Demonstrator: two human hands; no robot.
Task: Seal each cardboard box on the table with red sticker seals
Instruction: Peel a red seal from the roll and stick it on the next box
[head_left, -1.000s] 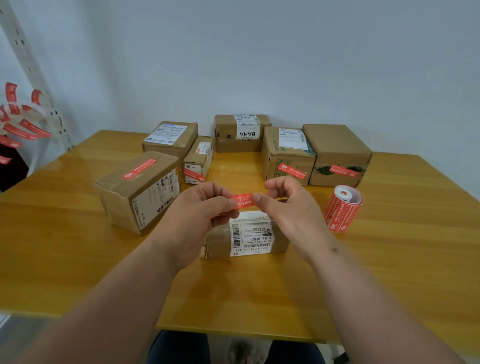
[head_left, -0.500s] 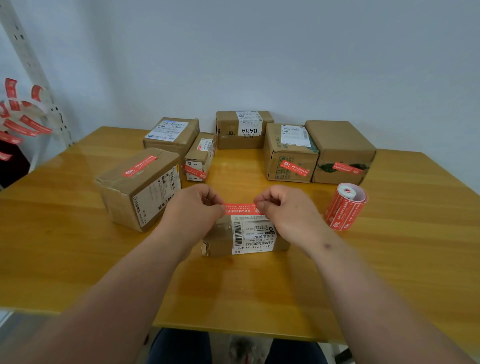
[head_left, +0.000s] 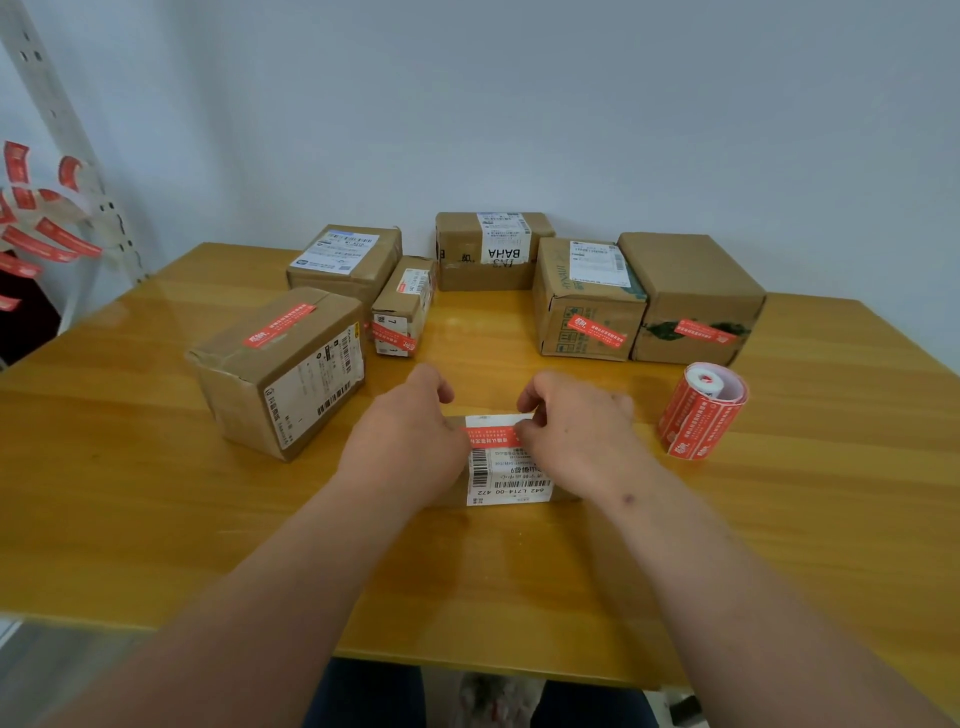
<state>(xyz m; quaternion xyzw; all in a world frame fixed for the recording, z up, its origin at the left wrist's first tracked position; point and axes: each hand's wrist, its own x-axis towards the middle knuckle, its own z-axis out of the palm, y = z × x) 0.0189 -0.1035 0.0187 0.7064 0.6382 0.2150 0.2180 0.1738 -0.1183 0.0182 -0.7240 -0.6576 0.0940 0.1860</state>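
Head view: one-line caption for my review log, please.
Left hand and right hand lay a red sticker seal across the small cardboard box; sticker roll stands to the right.

A: What sits nearest on the table (head_left: 156, 493)?

B: A small box (head_left: 506, 475) with a white label. Both hands lie on it: the left hand (head_left: 410, 436) and right hand (head_left: 576, 426) hold the ends of a red sticker (head_left: 491, 436) lying across the label.

A: And around it?

B: Six more boxes behind, four showing red seals. A sticker roll (head_left: 701, 410) stands to the right.
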